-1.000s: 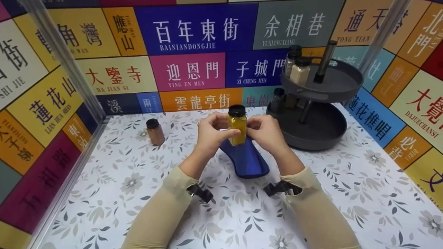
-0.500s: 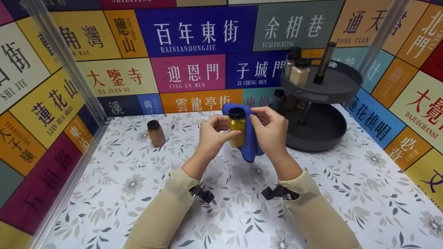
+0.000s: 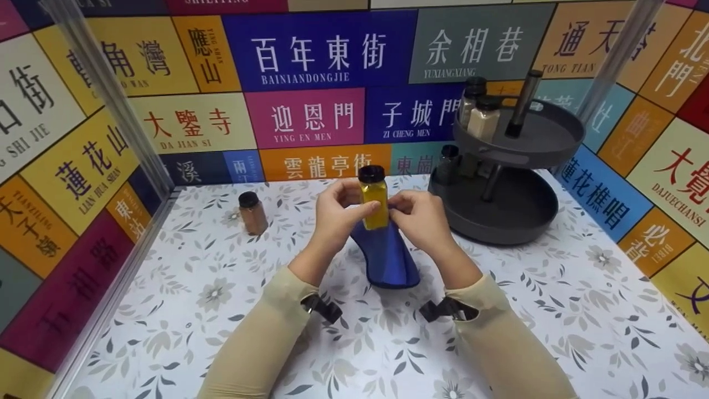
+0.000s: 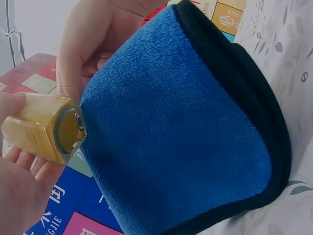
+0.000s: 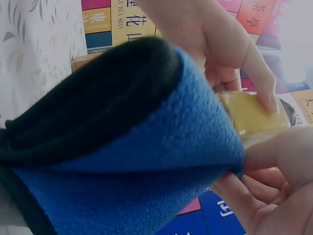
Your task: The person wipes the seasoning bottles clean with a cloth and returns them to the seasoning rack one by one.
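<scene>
Upright above the table, a glass jar of yellow powder with a black lid is gripped between the thumb and fingers of my left hand. My right hand pinches a blue cloth with dark edging, right beside the jar. From the fingers the cloth hangs down below the jar. In the left wrist view the jar's glass base touches or nearly touches the cloth. The right wrist view shows the cloth folded at the right fingertips, covering part of the jar.
A jar of brown powder stands on the floral tablecloth at the left. At the back right is a dark two-tier round rack; a jar of pale powder and other jars stand on it. Sign-printed panels wall the table in.
The cloth was raised behind and beside the jar half a second ago; now it hangs lower, below the jar. My right hand has come down a little, while the left still holds the jar.
</scene>
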Motion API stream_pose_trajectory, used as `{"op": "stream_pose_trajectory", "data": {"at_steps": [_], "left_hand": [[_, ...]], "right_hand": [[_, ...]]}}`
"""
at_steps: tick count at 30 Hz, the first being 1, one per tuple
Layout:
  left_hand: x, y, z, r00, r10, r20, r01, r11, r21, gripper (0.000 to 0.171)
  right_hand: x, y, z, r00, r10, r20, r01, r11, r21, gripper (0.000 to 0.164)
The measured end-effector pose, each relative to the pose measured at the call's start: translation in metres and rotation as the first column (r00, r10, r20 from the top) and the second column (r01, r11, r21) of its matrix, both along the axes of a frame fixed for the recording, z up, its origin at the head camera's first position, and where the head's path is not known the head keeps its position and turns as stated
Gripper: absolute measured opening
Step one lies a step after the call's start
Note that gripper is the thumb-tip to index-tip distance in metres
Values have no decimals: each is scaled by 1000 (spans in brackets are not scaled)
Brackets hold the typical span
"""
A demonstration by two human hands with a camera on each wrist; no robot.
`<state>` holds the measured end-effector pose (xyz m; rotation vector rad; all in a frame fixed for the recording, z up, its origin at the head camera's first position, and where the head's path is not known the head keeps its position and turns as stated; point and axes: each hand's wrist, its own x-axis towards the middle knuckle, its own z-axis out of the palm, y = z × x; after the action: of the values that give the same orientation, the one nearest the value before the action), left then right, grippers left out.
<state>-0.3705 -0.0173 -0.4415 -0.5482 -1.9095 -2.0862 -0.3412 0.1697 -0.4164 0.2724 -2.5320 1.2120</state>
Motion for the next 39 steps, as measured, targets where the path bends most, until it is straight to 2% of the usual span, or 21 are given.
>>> {"op": "stream_pose_trajectory", "data": {"at_steps": [2,5,9,12,15,18,22,26,30,33,35,39], "left_hand": [[-1,1,-1,1000,-3,-6,3,1000,-2,37],[0,3,-1,1000,-5,-7,5,1000,-7,35],[1,6,-2,1000,-27,11,27,1000,-15,34],[1,7,-3,999,-40,32,41,999,-21,35],[1,8,-5,998,-31,53,33,999,-25,37],[0,8,-5,997,-8,76,10,1000,-27,38],[0,8,-3,995,13,97,-12,1000,-15,39],[0,7,-1,996,21,84,-21,1000,1,39],[3,8,0,999,16,49,-16,1000,-17,40],[4,9,1,999,13,33,-12,999,-34,41],[4,9,0,1000,6,28,-5,999,-38,40],[4,9,-1,999,-17,33,18,999,-35,40]], "right_hand": [[2,0,2,999,-18,-41,16,999,-51,13],[6,-1,6,987,-48,-152,24,987,-157,12],[10,-3,9,941,-79,-330,-35,945,-326,13],[10,-4,7,912,-82,-401,-89,917,-390,15],[7,-3,5,921,-71,-384,-90,918,-385,15],[4,-1,4,949,-58,-309,-49,944,-327,14],[1,2,3,979,-35,-199,-6,980,-199,12],[-2,6,1,994,9,-105,-19,996,-90,11],[-5,9,0,999,34,-32,-35,999,-21,12],[-4,10,2,999,30,-25,-31,999,-45,14],[-1,9,5,999,20,-50,-25,994,-106,14],[5,6,10,984,-24,-178,-24,964,-266,13]]}}
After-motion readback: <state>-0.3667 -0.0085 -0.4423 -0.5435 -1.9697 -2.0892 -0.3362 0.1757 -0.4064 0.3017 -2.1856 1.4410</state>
